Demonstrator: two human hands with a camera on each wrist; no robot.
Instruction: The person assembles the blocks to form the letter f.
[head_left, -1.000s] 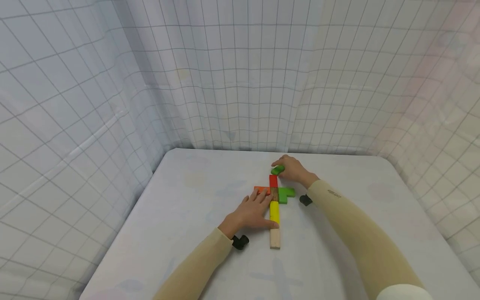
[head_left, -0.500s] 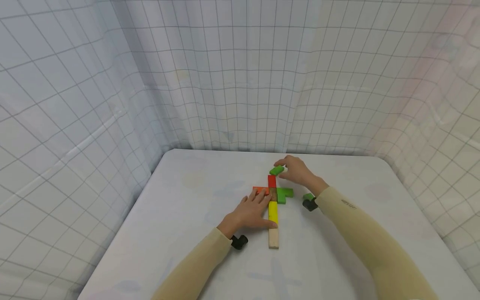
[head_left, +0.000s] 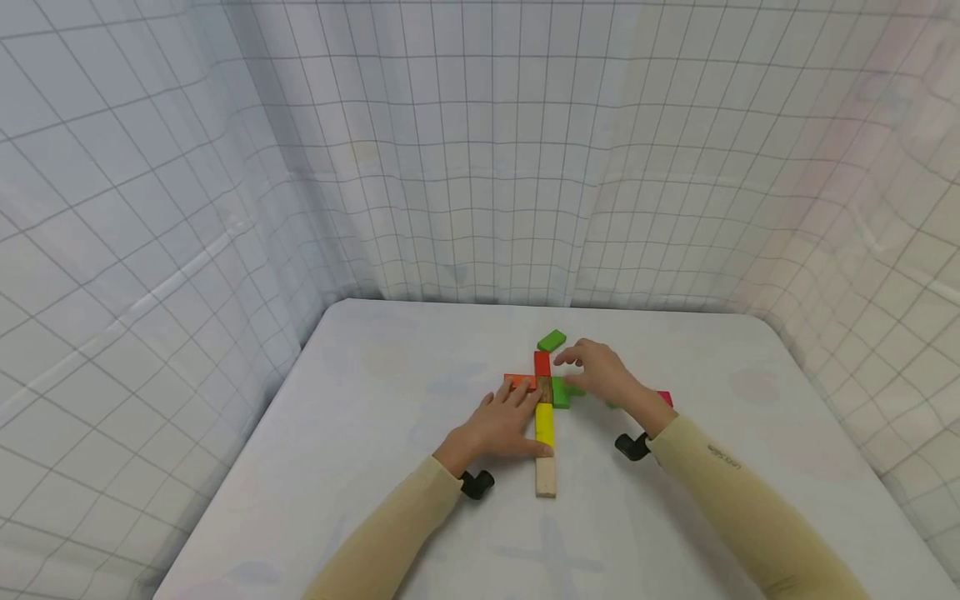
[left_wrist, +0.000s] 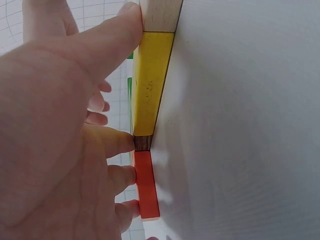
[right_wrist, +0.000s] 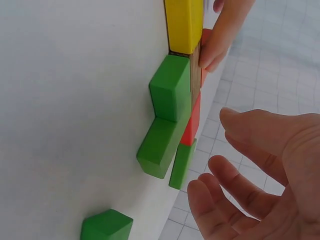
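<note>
My right hand hovers with nothing in it, fingers loosely spread and slightly bent, palm down. Just under its fingertips lies the L-shaped green block, untouched as far as the right wrist view shows. Beyond my fingertips, a little way off, a small green block lies alone and tilted on the table. Behind the heel of this hand I see part of a pink block, and another green piece sits apart from the rest, near my wrist.

My left hand lies flat and relaxed on the table, fingers straight, gripping nothing. Its thumb presses along the side of the yellow block, reaching the seam with the plain wooden block on the near side of my thumb. My fingertips rest on or against the orange block and the dark brown block at the crossing. Past the brown one, away from me, a red block continues the line.
</note>
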